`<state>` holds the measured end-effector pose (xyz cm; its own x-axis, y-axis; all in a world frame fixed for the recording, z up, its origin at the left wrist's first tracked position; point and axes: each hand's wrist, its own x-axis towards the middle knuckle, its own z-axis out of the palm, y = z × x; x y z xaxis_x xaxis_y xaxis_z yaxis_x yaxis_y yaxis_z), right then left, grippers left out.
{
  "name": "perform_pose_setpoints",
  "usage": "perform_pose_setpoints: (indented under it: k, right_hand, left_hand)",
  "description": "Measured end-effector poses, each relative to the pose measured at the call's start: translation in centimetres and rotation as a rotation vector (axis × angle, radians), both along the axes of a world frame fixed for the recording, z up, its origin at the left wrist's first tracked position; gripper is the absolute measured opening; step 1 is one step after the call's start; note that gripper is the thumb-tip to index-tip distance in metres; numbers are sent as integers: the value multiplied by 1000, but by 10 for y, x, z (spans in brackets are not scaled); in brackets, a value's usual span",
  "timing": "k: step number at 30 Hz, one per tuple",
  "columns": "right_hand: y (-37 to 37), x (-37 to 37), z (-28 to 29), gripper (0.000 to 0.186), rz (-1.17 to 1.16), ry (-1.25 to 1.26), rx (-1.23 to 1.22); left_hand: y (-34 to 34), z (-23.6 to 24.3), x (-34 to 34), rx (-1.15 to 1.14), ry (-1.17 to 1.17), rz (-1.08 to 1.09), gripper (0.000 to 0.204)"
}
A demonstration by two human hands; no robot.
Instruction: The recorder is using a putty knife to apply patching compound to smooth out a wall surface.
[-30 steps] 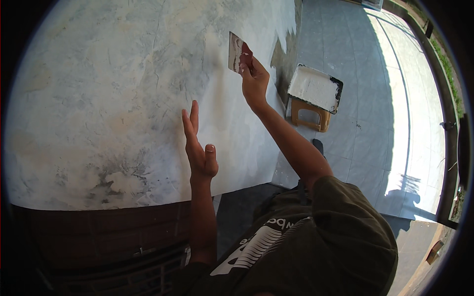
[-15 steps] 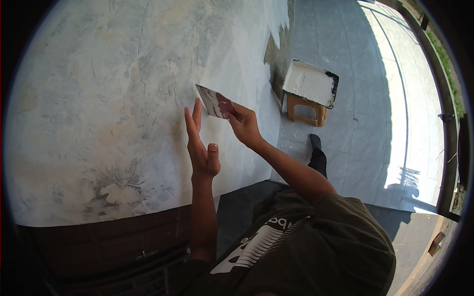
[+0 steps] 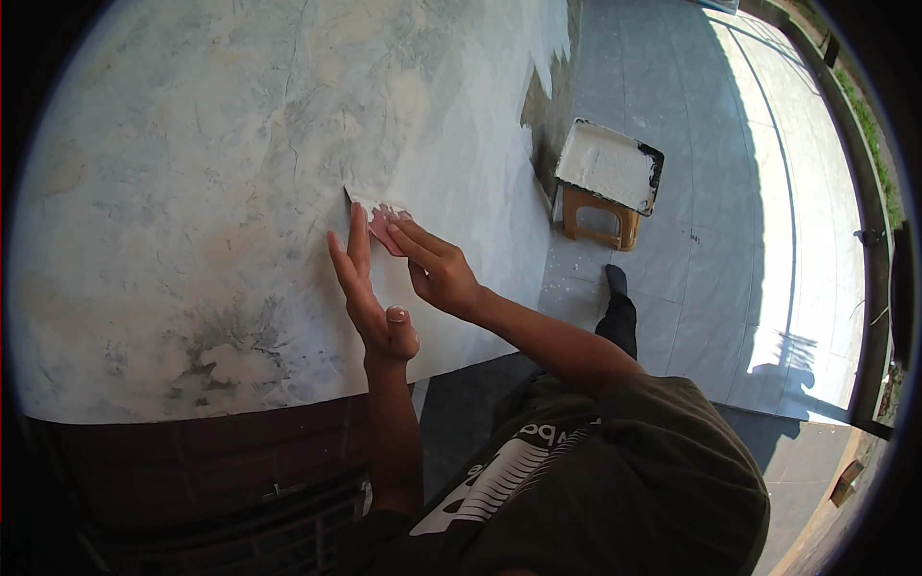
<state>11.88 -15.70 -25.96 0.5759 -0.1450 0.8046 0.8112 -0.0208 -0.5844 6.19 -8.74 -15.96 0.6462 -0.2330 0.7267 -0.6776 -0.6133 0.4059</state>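
My right hand (image 3: pixel 445 276) grips a putty knife (image 3: pixel 386 233) with a pinkish-red handle part and a flat blade smeared with white paste. The blade lies at the patchy grey-white wall (image 3: pixel 221 173); whether its edge presses on the surface I cannot tell. Just below and left of it, my left hand (image 3: pixel 376 312) is open, palm turned toward the tool, with its fingers stretched up. The left fingertips overlap the blade, so part of it is hidden. White paste sits on the left thumb tip.
A black-rimmed tray (image 3: pixel 659 173) of white paste rests on a yellowish-brown plastic stool (image 3: pixel 629 230) to the right. Grey floor tiles (image 3: pixel 663 278) carry white specks near the stool. My foot (image 3: pixel 617 279) stands just in front of it. A dark brown panel (image 3: pixel 192 470) lies below the wall.
My right hand has moved left and slightly down with the putty knife, which has turned and come nearer the wall. My left hand has shifted a little left and tilted.
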Motion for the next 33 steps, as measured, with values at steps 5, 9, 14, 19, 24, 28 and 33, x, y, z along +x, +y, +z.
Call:
perform_pose_setpoints:
  k: [5,9,14,19,24,28,33]
  right_hand:
    - [-50,-2,-49,36,94,584,198]
    - [-64,71,-12,32,-117,510,295]
    - [-68,139,41,33,-195,436,263]
    - [-13,132,38,46,-245,178,156]
    - [-15,7,-16,50,146,309,109]
    - [-53,6,-36,36,587,843,791]
    - [-73,129,2,32,2,649,498]
  left_hand:
    - [-7,-3,7,-10,10,-35,92]
    - [-7,-4,10,19,39,-48,89]
    - [-1,-13,18,30,67,-41,86]
    - [0,-16,20,40,89,-3,87]
    - [2,-18,24,48,73,-32,88]
    - [3,-15,20,42,51,-44,88]
    - [-5,-20,23,10,71,-53,89]
